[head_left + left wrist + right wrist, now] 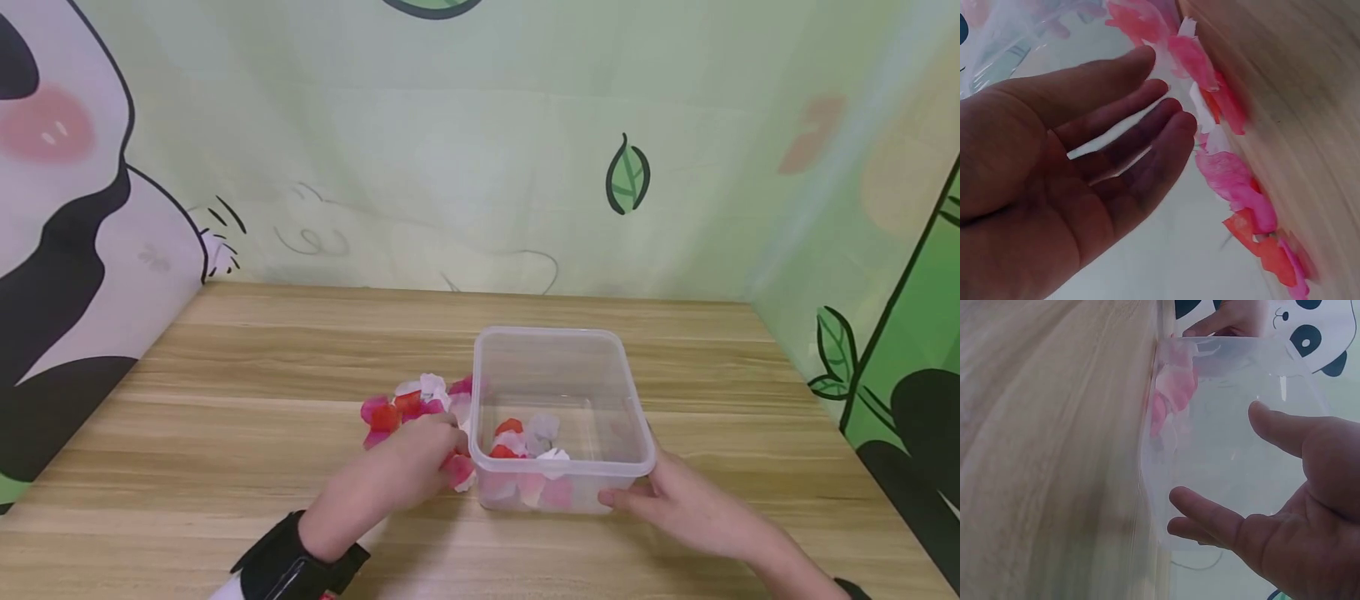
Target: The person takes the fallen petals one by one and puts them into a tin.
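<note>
A clear plastic box (pixel 564 468) without a lid stands on the table, holding several red, pink and white artificial flower petals (pixel 517 442). Beside its left wall lies a loose heap of similar petals (pixel 386 417). My left hand (pixel 408 467) reaches over the heap. In the left wrist view its fingers (pixel 1166 134) are loosely extended near the petals, with nothing visible between them and the thumb. At the box's front right corner is my right hand (pixel 686 500). The right wrist view shows its thumb and fingers (pixel 1210 515) spread, fairly straight, against the box.
The wood-grain table (pixel 300 333) meets a pale green cloth backdrop (pixel 450 167) at the back. Panda drawings (pixel 150 225) and leaf drawings (pixel 628 177) decorate it. A black wrist band (pixel 292 558) sits on the left forearm.
</note>
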Available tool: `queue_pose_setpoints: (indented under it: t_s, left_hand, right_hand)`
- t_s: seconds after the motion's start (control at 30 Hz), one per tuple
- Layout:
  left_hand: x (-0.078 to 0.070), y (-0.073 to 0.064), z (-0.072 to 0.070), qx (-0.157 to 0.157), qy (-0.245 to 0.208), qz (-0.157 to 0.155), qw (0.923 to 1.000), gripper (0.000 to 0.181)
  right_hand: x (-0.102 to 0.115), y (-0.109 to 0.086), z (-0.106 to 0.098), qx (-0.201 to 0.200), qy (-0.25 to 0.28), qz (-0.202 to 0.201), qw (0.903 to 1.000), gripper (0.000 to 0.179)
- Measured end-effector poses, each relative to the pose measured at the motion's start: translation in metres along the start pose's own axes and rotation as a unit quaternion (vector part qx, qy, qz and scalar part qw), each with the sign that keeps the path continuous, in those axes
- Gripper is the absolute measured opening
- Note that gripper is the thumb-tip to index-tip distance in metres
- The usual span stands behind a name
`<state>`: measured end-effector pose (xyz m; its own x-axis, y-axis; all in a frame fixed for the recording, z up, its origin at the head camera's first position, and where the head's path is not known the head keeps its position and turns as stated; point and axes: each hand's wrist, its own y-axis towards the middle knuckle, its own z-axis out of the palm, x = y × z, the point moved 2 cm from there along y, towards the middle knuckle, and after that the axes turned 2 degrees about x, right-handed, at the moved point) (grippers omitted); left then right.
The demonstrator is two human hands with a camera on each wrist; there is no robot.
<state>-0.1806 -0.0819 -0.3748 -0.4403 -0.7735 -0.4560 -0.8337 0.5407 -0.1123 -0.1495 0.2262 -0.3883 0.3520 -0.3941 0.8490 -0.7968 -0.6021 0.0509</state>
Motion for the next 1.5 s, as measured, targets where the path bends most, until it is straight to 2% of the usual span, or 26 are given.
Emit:
queue_pose_setpoints:
  t_s: [0.23, 0.43, 0.6, 0.9, 1.17, 1.43, 1.5]
  left_hand:
    - [0.001, 0.002, 0.002, 0.009, 0.033, 0.063, 0.9974, 0.02]
    - [0.002, 0.003, 0.005, 0.009, 0.055, 0.088, 0.9946, 0.021]
    - [0.005, 0.004, 0.01, 0.01, 0.063, 0.082, 0.9946, 0.011]
    - [0.01, 0.003, 0.012, -0.018, 0.083, 0.085, 0.9928, 0.016]
    - [0.011, 0.0, 0.003, -0.029, 0.079, 0.057, 0.9948, 0.013]
    - [0.01, -0.001, -0.007, -0.049, 0.075, 0.062, 0.994, 0.01]
    - [0.01, -0.001, -0.01, -0.062, 0.083, 0.072, 0.992, 0.013]
  right_hand:
    - [0.001, 0.0, -0.002, 0.003, -0.004, 0.001, 1.0, 0.071]
    - [0.002, 0.0, -0.002, 0.004, 0.002, 0.002, 1.0, 0.072]
    - [0.001, 0.0, -0.002, 0.003, 0.0, 0.008, 1.0, 0.073]
    - [0.002, 0.0, -0.002, 0.005, 0.006, 0.009, 0.9999, 0.075]
    - [0.002, 0.0, -0.002, 0.007, 0.001, 0.014, 0.9999, 0.076]
    - [0.0, 0.0, -0.002, 0.007, 0.01, 0.016, 0.9998, 0.077]
    - [0.001, 0.0, -0.001, 0.008, 0.012, 0.009, 0.9999, 0.076]
